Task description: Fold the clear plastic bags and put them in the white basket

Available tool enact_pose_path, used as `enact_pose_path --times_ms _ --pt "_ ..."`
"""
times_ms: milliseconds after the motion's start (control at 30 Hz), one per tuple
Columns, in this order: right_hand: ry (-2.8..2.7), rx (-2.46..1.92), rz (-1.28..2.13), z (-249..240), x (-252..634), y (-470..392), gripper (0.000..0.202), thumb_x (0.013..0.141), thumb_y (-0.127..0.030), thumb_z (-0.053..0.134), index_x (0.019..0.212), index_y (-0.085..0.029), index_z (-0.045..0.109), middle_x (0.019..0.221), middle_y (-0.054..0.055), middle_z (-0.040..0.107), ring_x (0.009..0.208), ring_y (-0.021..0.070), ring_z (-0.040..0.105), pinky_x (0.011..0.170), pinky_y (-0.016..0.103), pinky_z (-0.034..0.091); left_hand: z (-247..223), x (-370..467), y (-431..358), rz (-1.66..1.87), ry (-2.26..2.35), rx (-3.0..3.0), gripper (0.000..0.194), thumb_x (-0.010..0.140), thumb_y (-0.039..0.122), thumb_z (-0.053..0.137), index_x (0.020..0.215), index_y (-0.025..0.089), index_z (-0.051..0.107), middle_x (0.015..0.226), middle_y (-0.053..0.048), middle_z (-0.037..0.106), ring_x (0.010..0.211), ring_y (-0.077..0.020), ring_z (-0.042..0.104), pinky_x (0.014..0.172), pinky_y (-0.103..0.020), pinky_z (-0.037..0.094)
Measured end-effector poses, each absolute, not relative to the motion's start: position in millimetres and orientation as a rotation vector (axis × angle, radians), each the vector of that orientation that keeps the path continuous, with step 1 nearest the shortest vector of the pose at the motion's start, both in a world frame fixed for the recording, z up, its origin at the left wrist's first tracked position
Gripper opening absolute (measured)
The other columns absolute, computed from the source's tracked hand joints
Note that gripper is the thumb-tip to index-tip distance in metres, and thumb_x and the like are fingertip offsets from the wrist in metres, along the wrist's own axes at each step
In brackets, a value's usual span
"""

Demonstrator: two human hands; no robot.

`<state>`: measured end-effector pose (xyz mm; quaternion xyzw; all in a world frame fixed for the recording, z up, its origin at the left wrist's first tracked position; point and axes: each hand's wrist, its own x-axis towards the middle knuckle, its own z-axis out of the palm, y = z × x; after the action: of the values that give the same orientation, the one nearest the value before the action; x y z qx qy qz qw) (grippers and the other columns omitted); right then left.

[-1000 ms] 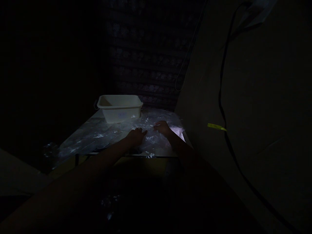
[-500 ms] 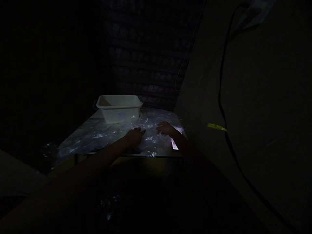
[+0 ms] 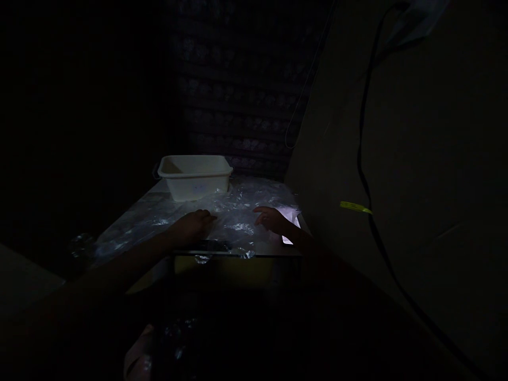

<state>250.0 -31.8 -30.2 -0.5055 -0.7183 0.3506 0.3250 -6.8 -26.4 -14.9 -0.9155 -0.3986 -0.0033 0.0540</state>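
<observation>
Clear, crinkled plastic sheeting (image 3: 238,227) is spread over a small table (image 3: 145,203) in a very dark room. My left hand (image 3: 194,225) rests on the sheeting near the front edge, its fingers bent together; whether it pinches the plastic is too dark to tell. Over the right part of the sheeting, my right hand (image 3: 270,218) has its fingers apart and holds nothing visible. A lit phone-like screen (image 3: 289,238) lies by my right wrist, partly covered by plastic and my arm.
A white plastic tub (image 3: 194,185) stands at the back left of the table. To the right, a dark cable (image 3: 363,174) with a yellow tag (image 3: 354,207) hangs along the wall. A foot (image 3: 138,354) shows below.
My left hand has moved left across the sheeting. My right hand has shifted slightly down, with its fingers more spread. A bit of plastic now hangs over the front edge, and a foot has appeared below.
</observation>
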Motion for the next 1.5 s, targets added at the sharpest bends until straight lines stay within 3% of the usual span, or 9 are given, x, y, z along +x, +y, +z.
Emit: enact_pose_path --times_ms 133,333,500,767,967,1133,1300,1500 --pt "-2.026 -1.358 0.75 -27.7 246.9 -37.8 0.038 0.058 -0.011 0.043 0.095 -0.013 0.048 0.06 -0.001 0.056 0.043 0.0046 0.041 0.042 0.016 0.032 -19.3 1.3 -30.3 0.002 -1.163 -2.732 0.035 0.071 0.016 0.035 0.105 0.017 0.04 0.098 -0.008 0.047 0.088 -0.0172 0.043 0.075 -0.029 0.032" --pt "-2.376 -1.489 0.389 -29.4 243.2 -44.8 0.061 0.055 -0.018 0.053 0.113 -0.022 0.035 0.068 -0.003 0.055 0.057 0.0083 0.046 0.05 0.018 0.032 -26.7 3.8 -31.5 -0.053 -1.118 -2.684 0.033 0.071 0.016 0.034 0.103 0.014 0.043 0.096 -0.011 0.047 0.086 -0.0193 0.044 0.071 -0.031 0.034" --pt "-2.418 -1.458 0.304 -26.4 239.3 -48.2 0.053 0.06 -0.022 0.05 0.111 -0.023 0.037 0.072 -0.002 0.052 0.062 0.0088 0.046 0.053 0.019 0.032 -37.0 1.3 -30.5 -0.153 -1.122 -2.72 0.038 0.07 0.015 0.035 0.108 0.013 0.039 0.102 -0.012 0.044 0.089 -0.0202 0.043 0.073 -0.031 0.034" --pt "-2.135 -1.379 0.621 -31.2 237.6 -41.5 0.036 0.061 -0.028 0.051 0.096 -0.017 0.05 0.046 -0.006 0.04 0.042 0.0049 0.035 0.043 0.018 0.028 -34.8 5.4 -32.4 -0.506 -1.228 -2.845 0.038 0.068 0.016 0.038 0.106 0.011 0.042 0.102 -0.012 0.043 0.093 -0.0194 0.04 0.079 -0.031 0.032" --pt "-1.84 -1.346 0.931 -31.8 231.5 -40.3 0.024 0.066 -0.026 0.043 0.081 -0.012 0.056 0.046 -0.004 0.046 0.038 0.0032 0.037 0.038 0.015 0.028 -35.2 6.5 -22.3 -0.932 -1.335 -3.088 0.021 0.062 0.02 0.046 0.08 0.015 0.057 0.084 -0.006 0.052 0.08 -0.0157 0.048 0.074 -0.027 0.036" --pt "-1.732 -1.379 0.986 -27.7 228.3 -39.7 0.019 0.066 -0.022 0.042 0.073 -0.011 0.056 0.04 -0.006 0.045 0.03 0.0021 0.033 0.032 0.015 0.025 -31.6 7.6 -20.6 -1.389 -1.797 -2.998 0.019 0.05 0.018 0.055 0.068 0.017 0.059 0.075 -0.003 0.058 0.074 -0.0174 0.051 0.069 -0.027 0.038" --pt "-1.626 -1.398 1.068 -26.3 229.5 -37.0 0.014 0.065 -0.021 0.043 0.062 -0.012 0.053 0.038 -0.005 0.047 0.028 0.0022 0.035 0.031 0.014 0.026 -26.1 11.6 -22.6 -1.64 -2.281 -2.85 0.009 0.052 0.024 0.055 0.049 0.016 0.056 0.05 0.0 0.055 0.049 -0.0116 0.048 0.053 -0.023 0.037" --pt "-1.479 -1.441 1.166 -25.3 228.9 -35.5 0.014 0.066 -0.024 0.043 0.064 -0.013 0.052 0.035 -0.005 0.047 0.026 0.0035 0.036 0.029 0.015 0.025 -29.2 14.8 -24.9 -2.042 -2.649 -2.692 0.021 0.051 0.033 0.058 0.055 0.012 0.054 0.049 0.0 0.054 0.042 -0.0074 0.046 0.043 -0.019 0.034"
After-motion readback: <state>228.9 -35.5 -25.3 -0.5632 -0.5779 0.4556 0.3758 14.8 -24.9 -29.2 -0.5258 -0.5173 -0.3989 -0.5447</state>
